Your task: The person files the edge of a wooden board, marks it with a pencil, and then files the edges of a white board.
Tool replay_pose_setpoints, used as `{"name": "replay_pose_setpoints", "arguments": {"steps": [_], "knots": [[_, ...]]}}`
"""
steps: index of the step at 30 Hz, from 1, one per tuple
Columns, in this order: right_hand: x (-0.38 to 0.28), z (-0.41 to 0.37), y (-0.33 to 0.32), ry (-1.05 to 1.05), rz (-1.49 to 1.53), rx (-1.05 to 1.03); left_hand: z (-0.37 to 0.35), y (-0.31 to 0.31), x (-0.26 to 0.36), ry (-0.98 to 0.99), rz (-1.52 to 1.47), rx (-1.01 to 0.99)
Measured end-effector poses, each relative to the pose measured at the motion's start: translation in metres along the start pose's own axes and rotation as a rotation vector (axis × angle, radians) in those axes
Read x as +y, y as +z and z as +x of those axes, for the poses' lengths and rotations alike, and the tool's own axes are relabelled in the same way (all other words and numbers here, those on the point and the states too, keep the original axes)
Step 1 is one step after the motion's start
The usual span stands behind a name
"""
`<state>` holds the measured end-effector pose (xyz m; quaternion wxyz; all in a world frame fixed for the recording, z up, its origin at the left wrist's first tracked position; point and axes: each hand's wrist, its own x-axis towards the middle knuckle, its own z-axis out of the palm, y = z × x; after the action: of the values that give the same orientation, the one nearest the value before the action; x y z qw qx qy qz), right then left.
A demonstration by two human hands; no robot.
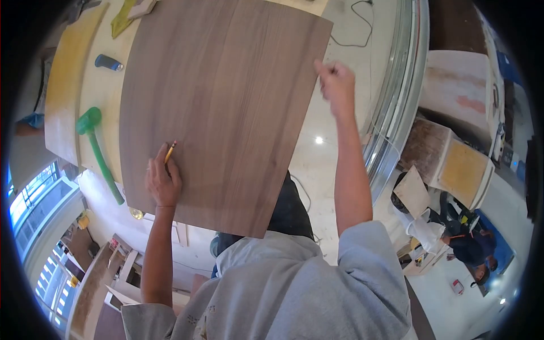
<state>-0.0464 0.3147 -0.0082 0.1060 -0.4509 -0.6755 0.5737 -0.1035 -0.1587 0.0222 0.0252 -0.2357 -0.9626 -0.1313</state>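
Observation:
A wide wood-grain board point(221, 107) lies in front of me, its near edge at my waist. My left hand point(162, 181) rests on its left part, with a yellow pencil point(170, 153) held between thumb and fingers, eraser end up. At the board's right edge is my right hand point(338, 88), slightly blurred, its fingers curled and one fingertip right at the edge. I cannot tell whether these fingers hold anything. Left of the board lie a green mallet point(99, 150) and a dark blue-handled tool point(107, 62).
A yellow-green cloth or glove point(122, 21) lies at the board's far left corner. Metal rails point(399, 85) run along the right, with a thin cable point(368, 25) on the floor before them. Wooden boxes point(462, 170) stand beyond. Other people point(470, 243) are at the far right.

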Motion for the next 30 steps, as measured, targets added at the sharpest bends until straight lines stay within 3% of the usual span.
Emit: {"name": "replay_pose_setpoints", "arguments": {"steps": [7, 11, 16, 18, 24, 27, 30], "knots": [[0.081, -0.171, 0.006, 0.023, -0.036, -0.084, -0.004, -0.011, 0.009, 0.042, -0.003, 0.018], [0.094, -0.246, 0.014, 0.042, -0.046, -0.088, -0.004, -0.004, 0.002, 0.121, -0.060, 0.137], [0.116, -0.330, 0.022, 0.018, -0.092, -0.097, -0.016, -0.008, 0.002, 0.111, -0.016, 0.135], [0.151, -0.353, 0.026, -0.098, -0.186, -0.118, -0.014, 0.000, -0.006, 0.120, 0.050, 0.148], [0.165, -0.421, 0.025, -0.068, -0.211, -0.216, -0.060, -0.001, 0.018, 0.063, 0.078, 0.073], [0.172, -0.436, 0.013, 0.016, -0.208, -0.367, -0.083, 0.003, 0.021, 0.100, 0.080, 0.128], [0.235, -0.442, 0.010, -0.185, -0.531, -0.376, -0.100, 0.005, 0.022, 0.088, 0.092, 0.133]]}}
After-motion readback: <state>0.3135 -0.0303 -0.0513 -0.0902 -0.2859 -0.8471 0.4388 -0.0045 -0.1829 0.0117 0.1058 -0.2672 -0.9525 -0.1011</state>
